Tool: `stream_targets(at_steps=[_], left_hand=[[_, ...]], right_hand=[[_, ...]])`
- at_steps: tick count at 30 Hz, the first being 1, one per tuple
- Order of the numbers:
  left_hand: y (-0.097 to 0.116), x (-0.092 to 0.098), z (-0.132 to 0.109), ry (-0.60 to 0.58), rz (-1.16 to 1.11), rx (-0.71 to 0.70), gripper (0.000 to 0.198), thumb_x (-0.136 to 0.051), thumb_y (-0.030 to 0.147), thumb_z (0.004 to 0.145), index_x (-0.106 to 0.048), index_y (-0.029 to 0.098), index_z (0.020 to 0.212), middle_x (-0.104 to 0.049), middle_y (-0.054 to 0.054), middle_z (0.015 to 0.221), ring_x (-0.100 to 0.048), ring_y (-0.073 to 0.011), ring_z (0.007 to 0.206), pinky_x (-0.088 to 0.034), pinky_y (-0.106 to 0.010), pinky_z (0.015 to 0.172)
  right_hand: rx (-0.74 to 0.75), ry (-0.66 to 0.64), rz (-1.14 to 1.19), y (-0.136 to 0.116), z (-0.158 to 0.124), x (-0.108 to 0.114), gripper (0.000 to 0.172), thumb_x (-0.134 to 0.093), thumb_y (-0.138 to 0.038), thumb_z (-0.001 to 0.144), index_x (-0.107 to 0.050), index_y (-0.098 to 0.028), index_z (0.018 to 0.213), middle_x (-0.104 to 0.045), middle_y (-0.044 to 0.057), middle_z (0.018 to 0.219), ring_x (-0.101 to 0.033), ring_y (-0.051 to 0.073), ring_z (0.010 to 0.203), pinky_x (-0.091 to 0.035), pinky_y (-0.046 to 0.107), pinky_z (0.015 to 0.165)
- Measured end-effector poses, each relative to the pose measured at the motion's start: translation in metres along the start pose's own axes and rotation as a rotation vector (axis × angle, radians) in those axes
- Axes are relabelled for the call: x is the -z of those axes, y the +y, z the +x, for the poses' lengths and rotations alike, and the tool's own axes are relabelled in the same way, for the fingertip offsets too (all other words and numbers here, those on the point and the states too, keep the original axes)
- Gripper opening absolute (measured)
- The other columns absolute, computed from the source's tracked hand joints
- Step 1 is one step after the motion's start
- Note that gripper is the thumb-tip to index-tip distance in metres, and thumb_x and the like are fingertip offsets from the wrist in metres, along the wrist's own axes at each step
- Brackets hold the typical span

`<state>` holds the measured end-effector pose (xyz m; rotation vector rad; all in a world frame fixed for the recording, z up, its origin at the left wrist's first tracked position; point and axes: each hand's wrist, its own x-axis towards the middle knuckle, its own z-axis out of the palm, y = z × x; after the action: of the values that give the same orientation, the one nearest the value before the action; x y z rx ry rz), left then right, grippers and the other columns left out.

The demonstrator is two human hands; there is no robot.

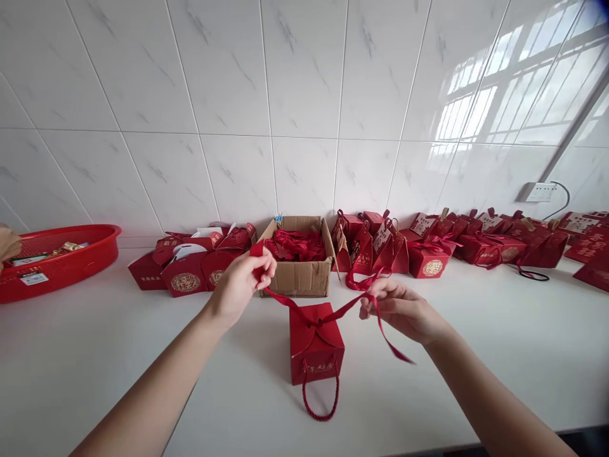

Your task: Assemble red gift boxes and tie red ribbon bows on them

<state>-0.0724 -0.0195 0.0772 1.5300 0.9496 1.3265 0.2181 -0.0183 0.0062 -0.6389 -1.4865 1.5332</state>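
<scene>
Behind giftbox (316,357), carton (301,280) of ribbons (297,245), apparently.

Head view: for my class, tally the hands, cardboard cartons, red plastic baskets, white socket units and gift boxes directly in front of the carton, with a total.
Hands: 2 (left hand, right hand)
Cardboard carton: 1
Red plastic basket: 1
White socket unit: 1
Gift box directly in front: 1
Total: 6
</scene>
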Motion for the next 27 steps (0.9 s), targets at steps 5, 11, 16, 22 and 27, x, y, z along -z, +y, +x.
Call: stream_targets(at_steps=[5,11,16,22,27], left_hand=[[0.019,-0.017,0.018,-0.111,-0.071,-0.046,0.029,-0.050,0.037,0.084,-0.067,0.014,0.081,-0.064,-0.008,0.081,-0.057,-0.0182,0.078,-0.044,-0.029,0.065],[0.030,-0.022,0.030,-0.243,0.095,-0.102,0.037,-0.048,0.040,0.091,-0.073,0.015,0.103,-0.070,-0.009,0.103,-0.059,-0.0243,0.105,-0.042,-0.037,0.094],[0.033,-0.027,0.029,-0.314,0.097,-0.102,0.037,-0.046,0.041,0.093,-0.071,0.020,0.110,-0.071,-0.007,0.110,-0.056,-0.0258,0.117,-0.038,-0.040,0.102],[0.035,-0.032,0.030,-0.384,0.040,-0.089,0.039,-0.046,0.043,0.094,-0.066,0.021,0.119,-0.068,-0.006,0.119,-0.054,-0.0262,0.122,-0.037,-0.042,0.105],[0.036,-0.036,0.032,-0.417,0.026,-0.095,0.039,-0.046,0.048,0.093,-0.066,0.023,0.116,-0.067,-0.005,0.120,-0.048,-0.0262,0.128,-0.030,-0.041,0.110]], right_hand=[[0.118,0.044,-0.127,-0.014,0.020,-0.016,0.027,-0.079,-0.040,0.068,-0.069,-0.023,0.086,-0.069,0.002,0.077,-0.066,0.019,0.068,-0.052,0.038,0.071],[0.272,0.227,-0.210,-0.036,0.039,-0.042,0.030,-0.073,-0.040,0.077,-0.059,-0.018,0.061,-0.046,-0.005,0.051,-0.037,0.007,0.047,-0.030,0.022,0.044],[0.358,0.268,-0.299,-0.056,0.054,-0.051,0.027,-0.072,-0.039,0.077,-0.061,-0.016,0.067,-0.044,-0.006,0.052,-0.032,0.005,0.046,-0.022,0.022,0.044],[0.362,0.189,-0.307,-0.068,0.059,-0.058,0.028,-0.070,-0.041,0.078,-0.063,-0.016,0.067,-0.046,-0.005,0.054,-0.039,0.006,0.050,-0.031,0.023,0.048],[0.345,0.115,-0.355,-0.073,0.061,-0.063,0.025,-0.071,-0.040,0.077,-0.068,-0.015,0.075,-0.058,-0.002,0.066,-0.043,0.007,0.055,-0.037,0.023,0.053]])
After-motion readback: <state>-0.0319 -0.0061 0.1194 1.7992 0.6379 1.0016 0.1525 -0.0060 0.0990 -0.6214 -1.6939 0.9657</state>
